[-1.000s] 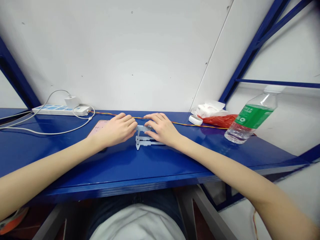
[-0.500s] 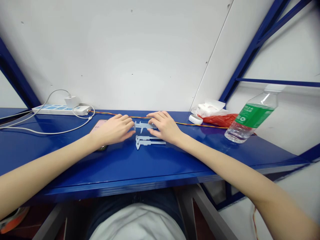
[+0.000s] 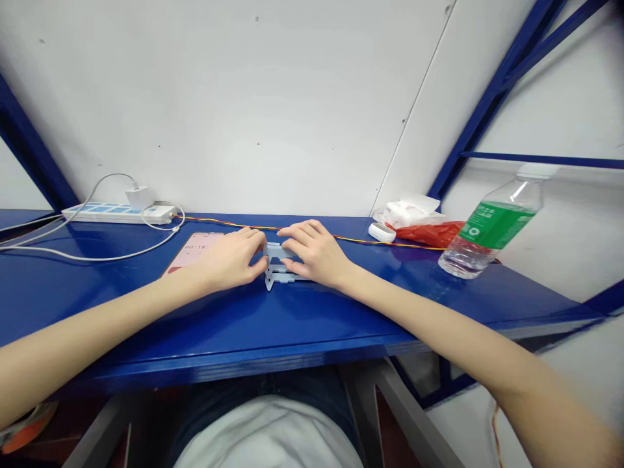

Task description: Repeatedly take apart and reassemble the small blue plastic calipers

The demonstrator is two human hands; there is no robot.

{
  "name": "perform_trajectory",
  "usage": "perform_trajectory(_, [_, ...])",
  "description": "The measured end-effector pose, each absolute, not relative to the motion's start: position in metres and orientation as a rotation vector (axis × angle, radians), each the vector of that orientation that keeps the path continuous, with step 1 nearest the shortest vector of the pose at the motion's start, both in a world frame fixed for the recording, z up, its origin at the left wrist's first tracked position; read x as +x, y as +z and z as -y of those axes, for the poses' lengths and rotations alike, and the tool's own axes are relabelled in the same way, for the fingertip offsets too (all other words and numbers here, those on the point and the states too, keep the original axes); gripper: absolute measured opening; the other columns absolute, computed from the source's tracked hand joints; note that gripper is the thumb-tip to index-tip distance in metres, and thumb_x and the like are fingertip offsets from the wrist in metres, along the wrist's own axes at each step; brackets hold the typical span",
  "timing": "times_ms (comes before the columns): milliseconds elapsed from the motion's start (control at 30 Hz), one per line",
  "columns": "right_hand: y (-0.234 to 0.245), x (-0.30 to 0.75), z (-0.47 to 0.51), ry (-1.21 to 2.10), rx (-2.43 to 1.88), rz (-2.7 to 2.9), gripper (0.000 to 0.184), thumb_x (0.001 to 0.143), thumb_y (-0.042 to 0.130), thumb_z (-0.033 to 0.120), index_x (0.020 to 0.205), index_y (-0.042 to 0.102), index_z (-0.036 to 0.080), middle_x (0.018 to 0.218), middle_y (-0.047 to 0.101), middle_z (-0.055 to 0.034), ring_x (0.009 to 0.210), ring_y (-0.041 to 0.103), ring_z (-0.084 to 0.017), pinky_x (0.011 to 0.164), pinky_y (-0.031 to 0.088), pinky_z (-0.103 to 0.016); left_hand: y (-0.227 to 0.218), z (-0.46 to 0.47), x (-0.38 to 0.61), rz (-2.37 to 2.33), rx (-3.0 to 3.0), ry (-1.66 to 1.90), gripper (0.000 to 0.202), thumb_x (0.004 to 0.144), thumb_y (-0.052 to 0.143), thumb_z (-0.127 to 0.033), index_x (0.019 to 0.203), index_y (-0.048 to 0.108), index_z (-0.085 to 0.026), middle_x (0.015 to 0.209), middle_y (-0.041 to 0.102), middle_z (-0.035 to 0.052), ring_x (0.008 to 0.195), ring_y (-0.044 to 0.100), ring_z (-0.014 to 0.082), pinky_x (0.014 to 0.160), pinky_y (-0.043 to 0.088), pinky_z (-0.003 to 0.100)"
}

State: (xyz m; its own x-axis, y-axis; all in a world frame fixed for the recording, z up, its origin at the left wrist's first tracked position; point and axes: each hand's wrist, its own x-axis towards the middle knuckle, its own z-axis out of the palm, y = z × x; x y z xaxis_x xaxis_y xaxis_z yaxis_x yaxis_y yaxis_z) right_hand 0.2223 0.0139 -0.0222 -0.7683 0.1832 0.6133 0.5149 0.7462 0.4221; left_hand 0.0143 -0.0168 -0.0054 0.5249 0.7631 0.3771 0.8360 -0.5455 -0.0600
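**Change:** the upper plastic caliper [image 3: 275, 251] had moved from lying apart to resting against the lower plastic caliper [image 3: 287, 277], and both hands had closed in around them.

**Left hand:** the left hand [image 3: 229, 260] was curled, its fingertips grasping the left end of the upper plastic caliper.

**Calipers:** they sat stacked near the middle of the blue steel table [image 3: 97, 305], back from its front edge; the hands hid part of them.

**Right hand:** the right hand [image 3: 316, 253] was also curled, its fingers and thumb grasping the upper plastic caliper from the right, just across from the left hand.

**Far left:** a white power strip [image 3: 117, 213] with a charger [image 3: 139, 198] lay along the back edge, and a white cable [image 3: 97, 255] looped across the table. A phone [image 3: 192, 250] lay just beyond the left hand, more of its timer digits now showing.

**Back edge:** an orange-and-yellow wire [image 3: 312, 233] ran behind both hands.

**Far right:** a white round object [image 3: 381, 232], tissues [image 3: 409, 211], a red plastic bag [image 3: 429, 234] and a green-labelled water bottle [image 3: 492, 234] stood well right of the hands.

**Room:** blue table top extended from the hands to the front edge and to the right of the right hand.
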Motion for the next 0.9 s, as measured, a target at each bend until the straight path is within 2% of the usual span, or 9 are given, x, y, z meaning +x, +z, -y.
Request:
perform_trajectory(133, [-0.023, 0.22, -0.012, -0.868, -0.406, 2.313, 0.012, 0.086, 0.054, 0.025, 0.085, 0.062, 0.016, 0.107, 0.067, -0.0103, 0.098, 0.056, -0.023, 0.085, 0.039, -0.039, -0.001, 0.023, 0.023, 1.573, -2.564, -0.543, 0.006, 0.077, 0.044, -0.026, 0.076, 0.047, -0.02, 0.082, 0.062, 0.0032, 0.08, 0.059, 0.02, 0.07, 0.043, 0.031])
perform_trajectory(267, [-0.021, 0.219, -0.009, -0.874, -0.419, 2.299, 0.012, 0.087, 0.052, 0.025, 0.084, 0.061, 0.018, 0.108, 0.067, -0.009, 0.098, 0.056, -0.023, 0.086, 0.039, -0.039, 0.001, 0.023, 0.024, 1.632, -2.551, -0.602, 0.003, 0.073, 0.044, -0.023, 0.074, 0.046, -0.021, 0.08, 0.062, 0.0029, 0.077, 0.058, 0.02, 0.068, 0.042, 0.031])
perform_trajectory(367, [-0.02, 0.22, -0.009, -0.861, -0.456, 2.308, 0.011, 0.087, 0.053, 0.025, 0.084, 0.061, 0.018, 0.109, 0.066, -0.0088, 0.101, 0.056, -0.023, 0.087, 0.038, -0.039, 0.002, 0.02, 0.019, 1.616, -2.555, -0.615, 0.01, 0.071, 0.041, -0.017, 0.076, 0.049, -0.02, 0.081, 0.063, 0.0025, 0.076, 0.058, 0.0187, 0.068, 0.042, 0.03])
perform_trajectory(467, [-0.019, 0.226, -0.013, -0.822, -0.524, 2.315, 0.011, 0.086, 0.055, 0.026, 0.084, 0.061, 0.018, 0.11, 0.066, -0.0092, 0.101, 0.056, -0.022, 0.088, 0.038, -0.038, 0.0, 0.012, 0.008, 1.613, -2.526, -0.621, 0.019, 0.074, 0.042, -0.019, 0.088, 0.054, -0.02, 0.087, 0.064, 0.003, 0.081, 0.059, 0.0194, 0.071, 0.044, 0.03])
perform_trajectory(567, [-0.019, 0.232, -0.02, -0.765, -0.635, 2.309, 0.01, 0.085, 0.057, 0.026, 0.084, 0.061, 0.017, 0.109, 0.066, -0.0099, 0.099, 0.057, -0.022, 0.088, 0.038, -0.037, -0.003, 0.001, -0.005, 1.558, -2.445, -0.598, 0.024, 0.08, 0.043, -0.031, 0.097, 0.055, -0.019, 0.092, 0.064, 0.0062, 0.088, 0.06, 0.0235, 0.075, 0.046, 0.035])
perform_trajectory(700, [-0.02, 0.233, -0.023, -0.681, -0.727, 2.309, 0.011, 0.085, 0.058, 0.027, 0.084, 0.061, 0.016, 0.11, 0.065, -0.0104, 0.1, 0.056, -0.022, 0.089, 0.038, -0.037, -0.005, -0.001, -0.006, 1.359, -2.496, -0.484, 0.019, 0.084, 0.038, -0.027, 0.085, 0.056, -0.019, 0.089, 0.064, 0.0055, 0.087, 0.059, 0.0214, 0.077, 0.046, 0.033])
perform_trajectory(900, [-0.022, 0.227, -0.017, -0.503, -0.695, 2.437, 0.012, 0.083, 0.061, 0.029, 0.082, 0.062, 0.017, 0.111, 0.065, -0.0093, 0.102, 0.055, -0.022, 0.09, 0.036, -0.038, -0.011, 0.011, 0.008, 1.136, -2.598, -0.224, 0.024, 0.089, 0.035, -0.025, 0.087, 0.058, -0.018, 0.089, 0.062, 0.0061, 0.085, 0.059, 0.0205, 0.083, 0.046, 0.034])
